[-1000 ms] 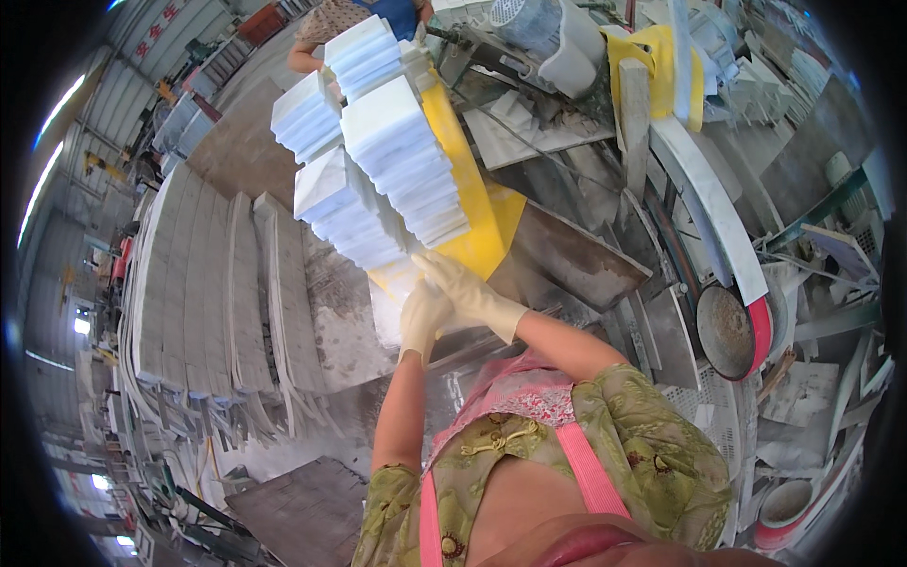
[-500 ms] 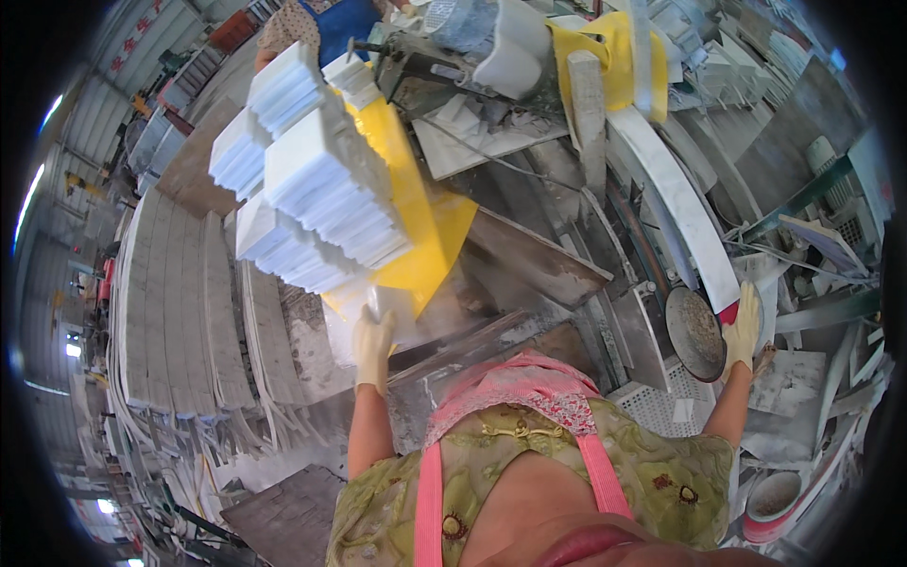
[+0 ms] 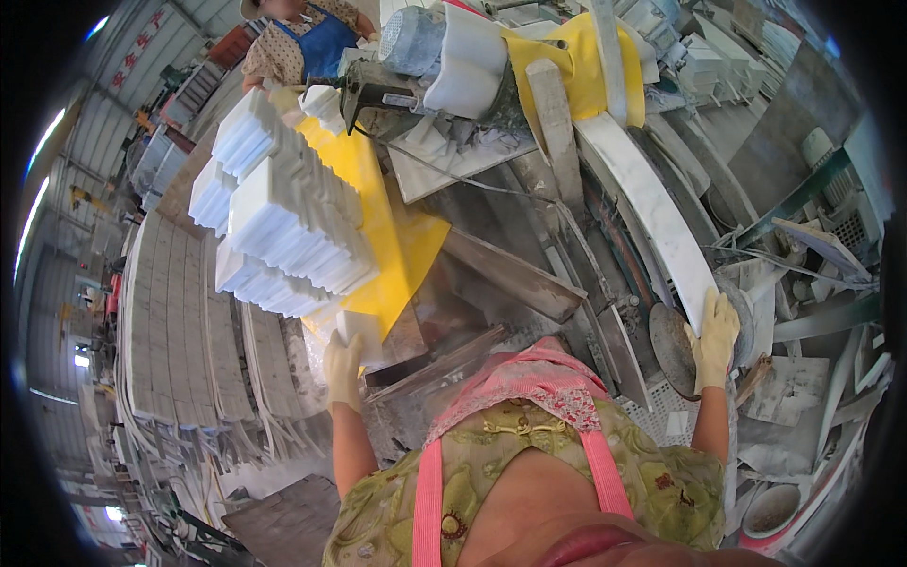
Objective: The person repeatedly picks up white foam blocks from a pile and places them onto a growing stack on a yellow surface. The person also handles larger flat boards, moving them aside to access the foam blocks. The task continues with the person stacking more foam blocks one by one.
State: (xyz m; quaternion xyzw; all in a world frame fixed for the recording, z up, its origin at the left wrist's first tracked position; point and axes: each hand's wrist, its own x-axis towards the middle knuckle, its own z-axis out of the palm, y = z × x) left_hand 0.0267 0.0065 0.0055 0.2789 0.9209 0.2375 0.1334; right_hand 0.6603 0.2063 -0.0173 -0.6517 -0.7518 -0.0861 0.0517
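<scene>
My left hand (image 3: pixel 343 369), in a pale glove, is closed on a small white stone tile (image 3: pixel 358 328) beside the front of the tile stacks. Several stacks of white tiles (image 3: pixel 274 217) stand beyond it, next to a yellow sheet (image 3: pixel 378 231). On the right, my gloved right hand (image 3: pixel 714 340) grips the near end of a long white stone strip (image 3: pixel 652 194), fingers over its far side. The strip runs away from me toward a yellow cloth (image 3: pixel 567 71). A round grey basin (image 3: pixel 671 345) is just left of my right wrist.
A co-worker in a blue apron (image 3: pixel 326 42) stands beyond the stacks. A motor-like machine (image 3: pixel 411 42) and a wooden post (image 3: pixel 553 123) rise ahead. Long grey slabs (image 3: pixel 156 321) lie at the left. Stone scraps and a round bucket (image 3: pixel 770 506) are at the right.
My right hand has come onto the strip's near end; a red patch seen beside it earlier no longer shows. My left hand stays at the tile. The view has shifted, bringing more of the co-worker in.
</scene>
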